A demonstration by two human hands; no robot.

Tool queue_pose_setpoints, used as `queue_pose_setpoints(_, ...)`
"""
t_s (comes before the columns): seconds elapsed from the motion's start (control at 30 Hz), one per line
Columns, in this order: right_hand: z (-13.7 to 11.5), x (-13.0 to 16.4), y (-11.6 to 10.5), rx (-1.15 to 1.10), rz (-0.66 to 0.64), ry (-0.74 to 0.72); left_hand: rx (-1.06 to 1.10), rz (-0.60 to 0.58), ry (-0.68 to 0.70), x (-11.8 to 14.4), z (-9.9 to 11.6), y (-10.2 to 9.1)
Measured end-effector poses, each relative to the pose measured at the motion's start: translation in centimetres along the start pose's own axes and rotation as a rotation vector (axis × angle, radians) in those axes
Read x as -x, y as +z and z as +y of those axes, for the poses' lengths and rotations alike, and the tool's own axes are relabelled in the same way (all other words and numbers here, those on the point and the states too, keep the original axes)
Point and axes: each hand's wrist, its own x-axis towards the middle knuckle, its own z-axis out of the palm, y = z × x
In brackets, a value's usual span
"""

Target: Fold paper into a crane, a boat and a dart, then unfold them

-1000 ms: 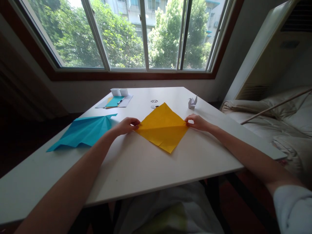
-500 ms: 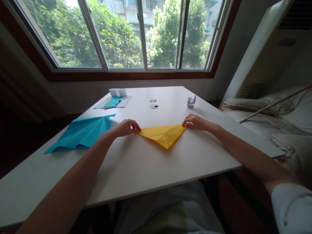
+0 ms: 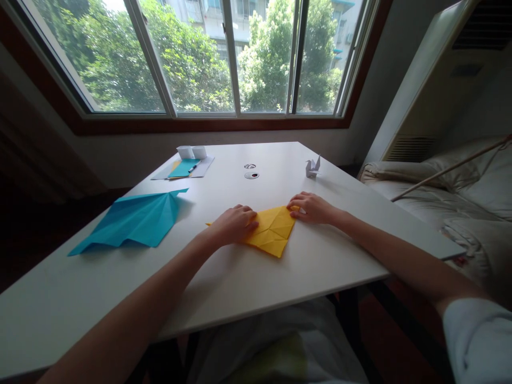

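The yellow paper (image 3: 272,232) looks thin, light and easy to tear; left hand (image 3: 234,224) and right hand (image 3: 312,208) lie open on it, pressing it flat on the counter (image 3: 240,282); best held by its corners.

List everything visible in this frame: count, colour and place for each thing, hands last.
Yellow paper: one, folded, table centre, under both hands.
Blue paper: one, creased, table left.
Crane: one, white, far right of table.
Cups: two, white, far left of table.
Sheets: white, teal and yellow, stacked by the cups, a pen on top.
Discs: two small, far centre.
Table: one, white.
Window: trees outside.
Bedding: pale, right.
Left hand: flat on yellow paper's left part.
Right hand: pressing its right corner.
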Motion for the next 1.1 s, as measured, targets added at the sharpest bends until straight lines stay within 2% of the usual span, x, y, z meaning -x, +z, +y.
queue_pose_setpoints(0.1,-1.0,-0.2,0.2,-0.02,0.01,-0.05,-0.071,-0.017,0.027,0.0,1.4,0.9)
queue_pose_setpoints(0.2,-2.1,-0.5,0.7,-0.055,-0.008,-0.104,-0.094,-0.025,-0.029,0.1,2.4,1.8)
queue_pose_setpoints(0.37,-3.6,-0.7,1.6,-0.074,-0.057,-0.132,-0.046,-0.122,-0.061,0.0,2.8,2.5)
queue_pose_setpoints(0.63,-3.7,-0.5,0.8,-0.008,-0.146,-0.026,-0.042,-0.192,-0.17,0.2,2.3,1.8)
queue_pose_setpoints(0.9,-2.8,0.5,-1.1,0.105,-0.247,0.102,-0.186,-0.27,-0.39,1.1,3.2,0.2)
queue_pose_setpoints(1.1,-2.6,1.0,-2.5,0.194,-0.316,0.206,-0.267,-0.268,-0.496,1.5,3.2,-0.6)
